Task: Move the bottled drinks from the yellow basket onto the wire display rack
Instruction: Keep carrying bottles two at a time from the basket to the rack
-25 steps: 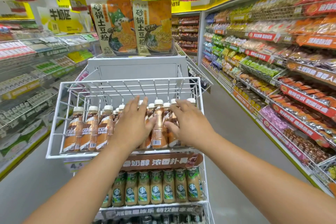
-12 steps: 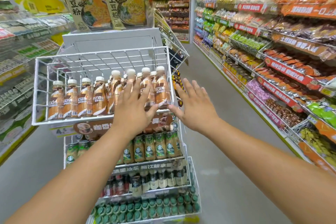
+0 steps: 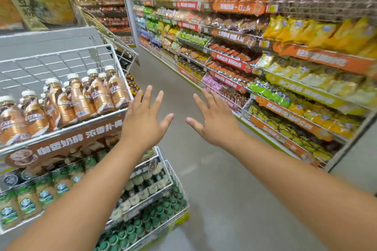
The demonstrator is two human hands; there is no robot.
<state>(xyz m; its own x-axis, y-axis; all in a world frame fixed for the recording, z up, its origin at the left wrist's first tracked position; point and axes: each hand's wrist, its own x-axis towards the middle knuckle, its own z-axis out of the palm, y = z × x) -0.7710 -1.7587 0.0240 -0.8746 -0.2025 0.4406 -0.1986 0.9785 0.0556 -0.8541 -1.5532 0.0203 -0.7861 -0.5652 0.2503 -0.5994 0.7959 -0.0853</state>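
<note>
Bottles are not in either hand: nearest the camera, both forearms reach forward over the floor, and the left hand and right hand hover with fingers spread and straight, empty, apart from each other with the thumbs pointing inward. The left hand sits just off the right front corner of the rack, not touching it as far as I can tell. I judge the step in hand to be going for more stock, and the yellow basket is not in view, so the sensible move is to find it first, then take the drinks by the body below the cap, one per hand, and set them down into the open space behind the front rows. On the rack's top tier the bottles stand in rows behind the front rail, long axis vertical, white caps up, labels facing out; the wide lens makes them seem to lean. Lower tiers hold green-labelled bottles. Farther off, the shelves of snack packets run down the aisle.
</note>
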